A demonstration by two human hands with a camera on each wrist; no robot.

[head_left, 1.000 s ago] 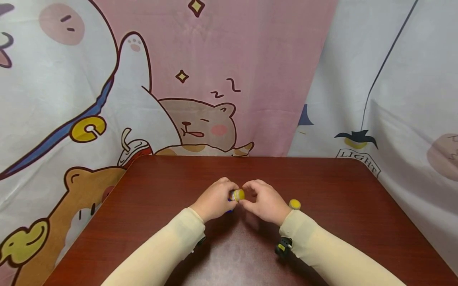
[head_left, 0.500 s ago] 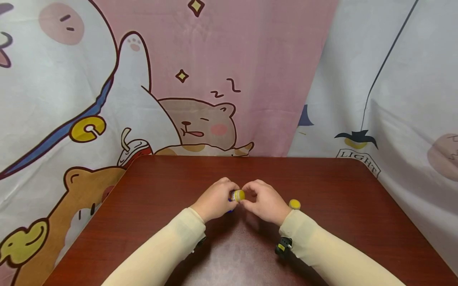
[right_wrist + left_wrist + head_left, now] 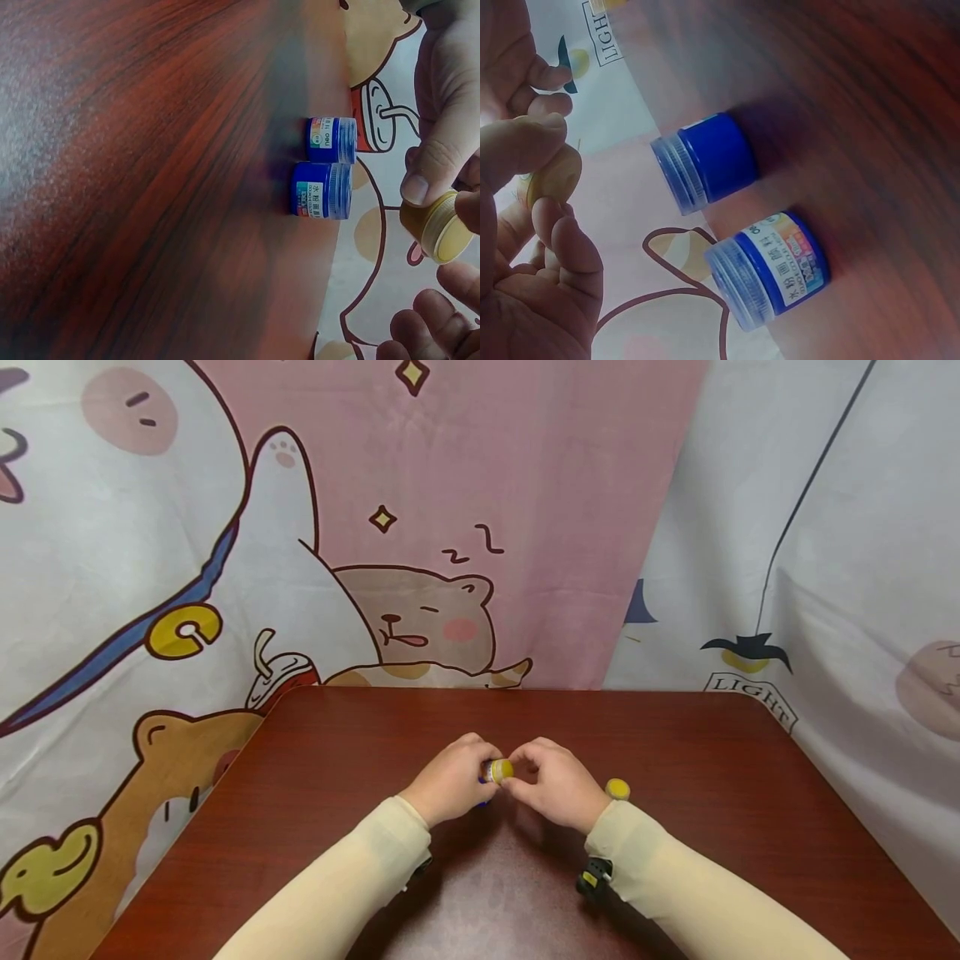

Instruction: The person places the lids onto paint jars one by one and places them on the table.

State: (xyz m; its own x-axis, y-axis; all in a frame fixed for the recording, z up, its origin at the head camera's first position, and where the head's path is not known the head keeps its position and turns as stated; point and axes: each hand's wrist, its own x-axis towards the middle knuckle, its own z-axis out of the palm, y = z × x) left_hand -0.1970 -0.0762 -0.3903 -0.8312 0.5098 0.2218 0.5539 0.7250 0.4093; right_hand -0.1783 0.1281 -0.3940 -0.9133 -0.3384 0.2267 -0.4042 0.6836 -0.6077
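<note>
A small paint jar (image 3: 498,770) with yellow paint and a clear ridged lid tilts sideways between the hands. My left hand (image 3: 452,778) grips its body, with the thumb (image 3: 427,178) pressing it in the right wrist view. My right hand (image 3: 557,783) curves its thumb and index finger round the lid end from both sides. The right hand's other fingers (image 3: 416,322) are bent beneath. Two blue paint jars (image 3: 718,161) (image 3: 769,270) stand on the table close to my left hand, mostly hidden behind it in the head view. Their clear lids are on.
Another yellow-topped jar (image 3: 618,789) stands beside my right wrist, partly covered by the sleeve. The dark red-brown table (image 3: 345,752) reaches back to a cartoon-printed cloth (image 3: 562,568). A black wrist camera (image 3: 594,878) hangs under the right sleeve.
The paint jar's lid end has turned very slightly between the hands. Both arms and the other jars stay in place.
</note>
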